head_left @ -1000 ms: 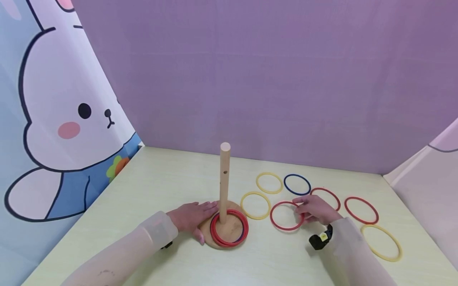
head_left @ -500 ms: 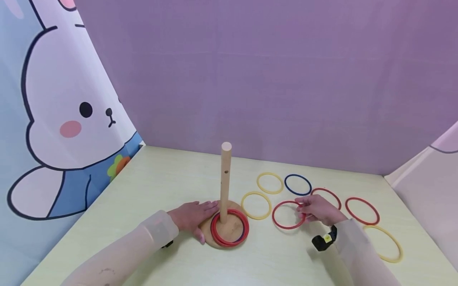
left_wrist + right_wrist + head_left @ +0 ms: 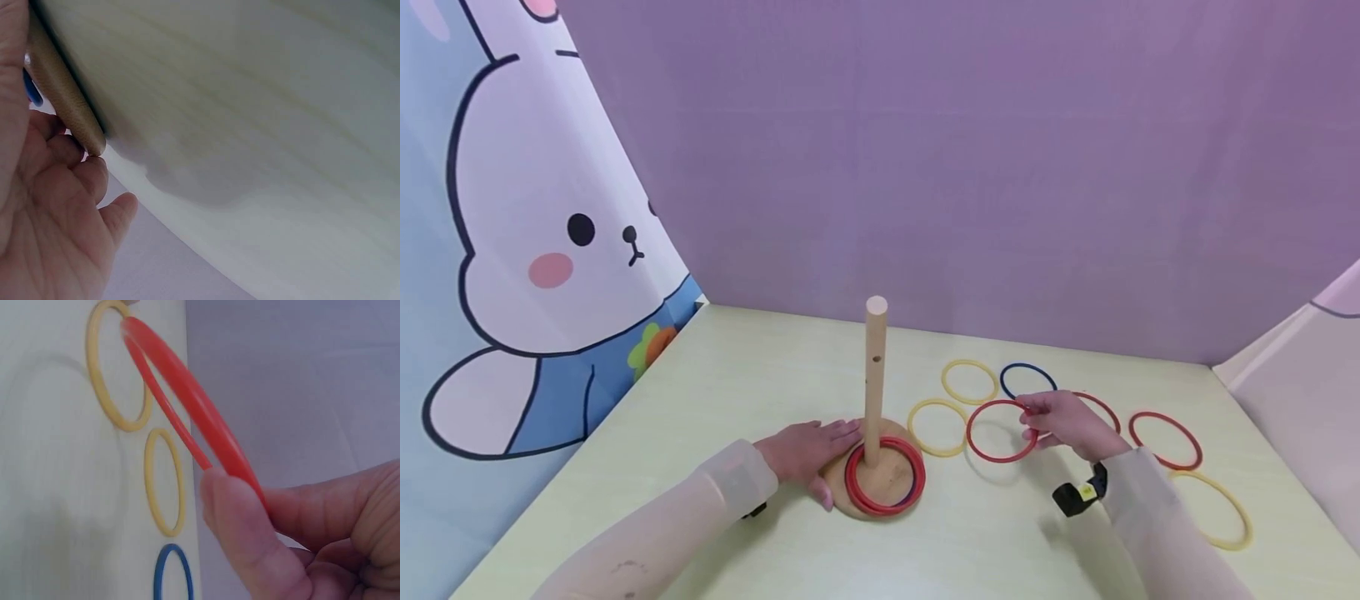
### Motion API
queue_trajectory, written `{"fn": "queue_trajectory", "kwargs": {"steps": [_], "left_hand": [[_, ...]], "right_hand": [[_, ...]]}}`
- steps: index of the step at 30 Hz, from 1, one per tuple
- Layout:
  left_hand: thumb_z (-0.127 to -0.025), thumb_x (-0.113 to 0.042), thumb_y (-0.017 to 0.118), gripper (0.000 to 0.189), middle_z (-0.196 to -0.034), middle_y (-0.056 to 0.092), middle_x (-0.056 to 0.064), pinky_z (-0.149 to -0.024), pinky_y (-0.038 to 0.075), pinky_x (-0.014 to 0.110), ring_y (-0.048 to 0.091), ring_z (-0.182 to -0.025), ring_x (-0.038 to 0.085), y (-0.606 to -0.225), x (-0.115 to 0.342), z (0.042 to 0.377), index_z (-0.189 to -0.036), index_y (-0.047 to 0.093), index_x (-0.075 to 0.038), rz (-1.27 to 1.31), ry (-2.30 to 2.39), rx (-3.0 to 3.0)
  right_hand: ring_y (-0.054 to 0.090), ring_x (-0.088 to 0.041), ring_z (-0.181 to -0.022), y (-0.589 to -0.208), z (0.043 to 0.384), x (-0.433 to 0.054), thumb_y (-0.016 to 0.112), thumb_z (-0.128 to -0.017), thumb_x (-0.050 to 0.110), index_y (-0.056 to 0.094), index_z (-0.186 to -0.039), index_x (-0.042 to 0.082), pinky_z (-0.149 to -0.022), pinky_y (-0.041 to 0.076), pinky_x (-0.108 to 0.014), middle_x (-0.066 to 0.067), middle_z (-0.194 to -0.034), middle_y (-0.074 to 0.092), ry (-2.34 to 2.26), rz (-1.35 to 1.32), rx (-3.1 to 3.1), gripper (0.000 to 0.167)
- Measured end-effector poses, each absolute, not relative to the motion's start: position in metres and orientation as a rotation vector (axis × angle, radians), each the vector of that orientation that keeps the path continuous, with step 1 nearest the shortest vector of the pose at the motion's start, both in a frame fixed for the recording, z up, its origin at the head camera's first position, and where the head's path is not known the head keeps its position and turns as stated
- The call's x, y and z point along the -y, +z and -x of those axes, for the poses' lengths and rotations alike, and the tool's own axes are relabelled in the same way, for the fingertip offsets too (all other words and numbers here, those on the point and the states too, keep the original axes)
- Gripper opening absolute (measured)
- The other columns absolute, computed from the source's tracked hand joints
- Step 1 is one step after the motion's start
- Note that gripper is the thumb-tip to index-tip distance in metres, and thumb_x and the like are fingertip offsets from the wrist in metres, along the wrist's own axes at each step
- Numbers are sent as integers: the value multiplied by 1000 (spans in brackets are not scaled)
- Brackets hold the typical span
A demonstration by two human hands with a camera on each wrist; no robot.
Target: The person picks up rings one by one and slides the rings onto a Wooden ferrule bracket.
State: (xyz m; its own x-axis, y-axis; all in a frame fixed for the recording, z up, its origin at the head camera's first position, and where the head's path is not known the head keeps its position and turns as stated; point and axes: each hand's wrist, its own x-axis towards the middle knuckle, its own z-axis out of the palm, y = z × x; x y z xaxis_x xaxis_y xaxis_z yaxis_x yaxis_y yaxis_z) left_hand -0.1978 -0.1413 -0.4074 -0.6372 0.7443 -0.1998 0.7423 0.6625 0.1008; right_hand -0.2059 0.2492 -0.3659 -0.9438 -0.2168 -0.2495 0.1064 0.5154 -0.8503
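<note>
In the head view my right hand (image 3: 1067,421) pinches a red ring (image 3: 1002,460) at its right side, lifted off the table, with a faint shadow under it. The right wrist view shows thumb and finger on that ring (image 3: 200,409), which is tilted. My left hand (image 3: 805,454) rests on the left side of a round wooden base (image 3: 891,477), fingers stretched across it and thumb at its near edge. An upright wooden peg (image 3: 876,383) stands on the base. Around the peg lie red rings (image 3: 880,510) with a dark blue one partly hidden among them.
Right of the base lie two yellow rings (image 3: 942,455) and a blue ring (image 3: 1028,364). A red ring (image 3: 1105,406) is partly covered by my right hand. Farther right are another red ring (image 3: 1176,467) and a yellow ring (image 3: 1225,547). A purple cloth (image 3: 970,183) hangs behind the table.
My right hand has raised the red ring off the table and slightly away from me. The left hand stays on the base.
</note>
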Motion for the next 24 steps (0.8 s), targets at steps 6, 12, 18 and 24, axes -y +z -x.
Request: {"fn": "queue_trajectory", "kwargs": {"steps": [6,12,18,24], "left_hand": [[-68,-56,77,108,-154,29,14,-105,36,49,34,-137,34,-409,141,199,-148,31,0,-1202,25,-2657],[-67,-56,77,109,-155,28,14,-106,35,50,33,-137,34,-410,141,199,-149,30,-1,-1183,45,-2651],[-66,-56,76,109,-154,29,15,-105,36,50,34,-136,35,-410,141,198,-148,32,0,-1204,48,-2658],[-66,-58,76,108,-154,30,13,-106,35,50,35,-137,33,-410,140,200,-147,33,-1,-1203,19,-2667]], "right_hand": [[65,-21,-80,-346,204,-240,51,-93,-5,37,-137,-17,-70,57,-31,-18,-101,59,-1472,191,-2424,47],[64,-15,-79,-329,201,-224,51,-94,-5,36,-137,-17,-70,57,-29,-21,-107,57,-1485,274,-2458,47],[64,-18,-82,-314,202,-212,51,-95,-3,37,-140,-13,-70,56,-26,-17,-104,58,-1543,253,-2502,47],[65,-21,-87,-294,201,-204,51,-96,0,39,-143,-5,-75,56,-29,-18,-104,58,-1570,279,-2564,48]]}}
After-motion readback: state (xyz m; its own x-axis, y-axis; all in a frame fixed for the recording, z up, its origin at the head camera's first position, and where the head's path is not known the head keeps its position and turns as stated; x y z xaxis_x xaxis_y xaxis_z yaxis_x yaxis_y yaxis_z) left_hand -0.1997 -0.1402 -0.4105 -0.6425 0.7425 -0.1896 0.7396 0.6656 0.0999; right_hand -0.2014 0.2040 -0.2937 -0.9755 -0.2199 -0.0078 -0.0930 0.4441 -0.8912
